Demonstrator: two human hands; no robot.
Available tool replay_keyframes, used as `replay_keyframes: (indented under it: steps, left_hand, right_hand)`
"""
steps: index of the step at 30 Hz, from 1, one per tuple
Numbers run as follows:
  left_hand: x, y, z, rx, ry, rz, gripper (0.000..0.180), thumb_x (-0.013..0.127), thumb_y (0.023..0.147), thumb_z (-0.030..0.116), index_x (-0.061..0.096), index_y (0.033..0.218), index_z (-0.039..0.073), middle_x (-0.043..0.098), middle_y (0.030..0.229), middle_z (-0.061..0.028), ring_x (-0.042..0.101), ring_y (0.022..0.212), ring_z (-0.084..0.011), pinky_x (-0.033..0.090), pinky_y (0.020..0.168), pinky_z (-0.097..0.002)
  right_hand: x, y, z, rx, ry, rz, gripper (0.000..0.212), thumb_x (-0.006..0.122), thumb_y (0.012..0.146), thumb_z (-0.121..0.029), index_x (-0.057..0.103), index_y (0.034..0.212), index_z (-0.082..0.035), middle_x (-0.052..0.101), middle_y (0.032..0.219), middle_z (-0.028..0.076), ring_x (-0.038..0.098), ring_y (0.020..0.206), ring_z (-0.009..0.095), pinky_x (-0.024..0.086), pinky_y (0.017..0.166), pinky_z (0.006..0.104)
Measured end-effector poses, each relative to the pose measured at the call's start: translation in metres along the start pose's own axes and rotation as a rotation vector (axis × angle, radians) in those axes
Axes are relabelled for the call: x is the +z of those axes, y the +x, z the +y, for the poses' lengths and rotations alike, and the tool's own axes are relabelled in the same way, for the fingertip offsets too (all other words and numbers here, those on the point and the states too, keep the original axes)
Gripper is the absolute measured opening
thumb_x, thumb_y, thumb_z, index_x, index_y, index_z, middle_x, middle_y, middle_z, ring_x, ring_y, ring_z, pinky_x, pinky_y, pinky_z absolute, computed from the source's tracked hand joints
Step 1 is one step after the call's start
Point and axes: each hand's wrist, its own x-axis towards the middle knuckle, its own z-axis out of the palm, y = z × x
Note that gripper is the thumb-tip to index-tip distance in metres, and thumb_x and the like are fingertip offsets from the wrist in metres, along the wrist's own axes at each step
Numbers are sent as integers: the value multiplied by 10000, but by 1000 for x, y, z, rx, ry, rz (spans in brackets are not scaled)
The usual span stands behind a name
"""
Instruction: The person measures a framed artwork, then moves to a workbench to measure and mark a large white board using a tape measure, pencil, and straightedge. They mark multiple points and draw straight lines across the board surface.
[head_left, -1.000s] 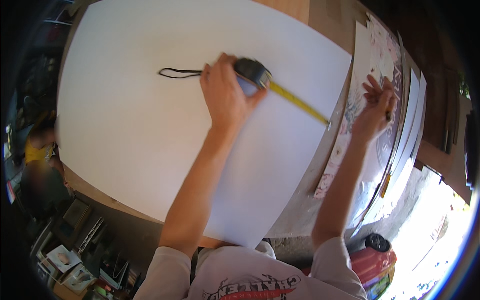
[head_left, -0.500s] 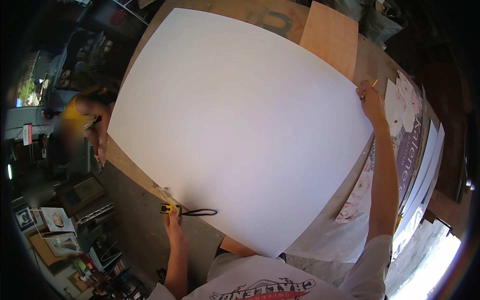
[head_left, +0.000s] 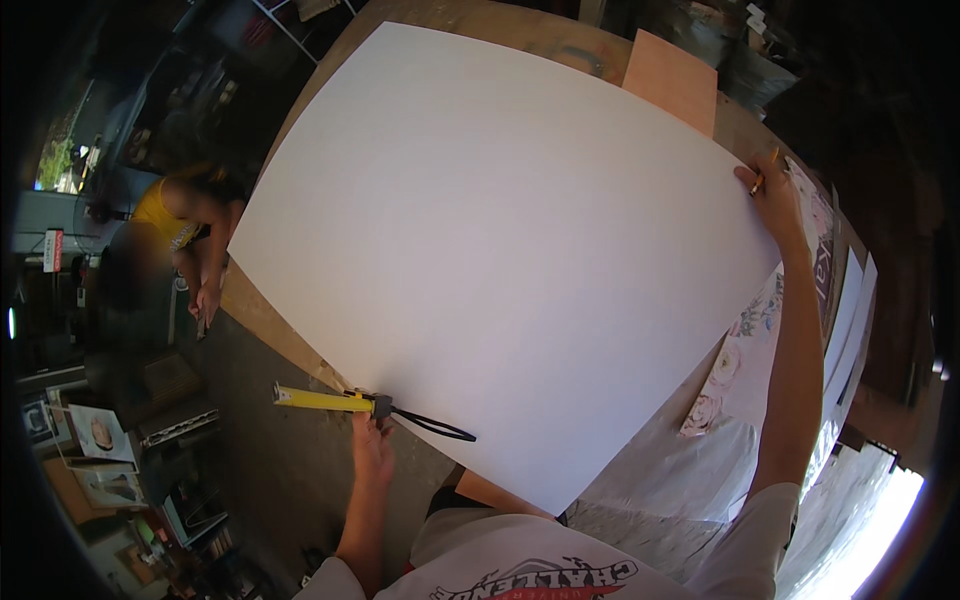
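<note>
A large white sheet (head_left: 500, 250) lies tilted across the table. Near its left lower edge, my left hand (head_left: 373, 445) is closed on a tape measure (head_left: 381, 406). The yellow blade (head_left: 318, 399) sticks out to the left, past the table edge, and a black wrist strap (head_left: 433, 425) trails over the sheet. At the sheet's right corner is my right hand (head_left: 778, 205), with a slim yellow pencil (head_left: 757, 184) between its fingers. That hand also touches the sheet's edge; part of its grip is hidden.
A thin wooden panel (head_left: 675, 78) pokes out beyond the sheet's far edge. Flower-printed sheets (head_left: 712, 390) and white strips (head_left: 848, 310) lie at the right. Left of the table, another person in yellow (head_left: 158, 208) leans in. Framed pictures (head_left: 100, 435) stand lower left.
The white sheet has shifted right, covering more of the printed sheets and wooden panel. My right hand went with it. In my left hand the tape measure has turned, its blade now pointing left.
</note>
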Motion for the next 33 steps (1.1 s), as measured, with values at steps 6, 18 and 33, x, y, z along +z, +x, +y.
replay_keyframes:
  steps: [6, 18, 33]
  left_hand:
    - [58, 4, -25, 283, -209, 20, 471, 611, 975, 335, 551, 1323, 24, 600, 1282, -57, 572, 1182, -203, 438, 1030, -382]
    - [176, 74, 119, 422, 66, -205, 602, 673, 945, 405, 588, 1354, -28, 572, 1363, -111, 481, 1295, -212, 329, 1133, -370]
    - [198, 202, 209, 1049, 846, -293, 590, 839, 845, 322, 620, 1245, -52, 647, 1199, -152, 582, 1139, -227, 441, 1010, -379]
  right_hand:
    - [-79, -24, -43, -110, -137, 230, 282, 641, 1004, -378, 650, 998, -96, 689, 798, 167, 692, 776, 383, 511, 669, 448]
    - [-202, -246, 50, 403, -162, 479, 369, 588, 1049, -364, 678, 1068, -7, 716, 922, 146, 675, 889, 210, 512, 827, 343]
    - [94, -456, -192, 1160, 606, 401, 287, 617, 1048, -229, 616, 905, 19, 549, 737, 30, 448, 692, 126, 406, 633, 297]
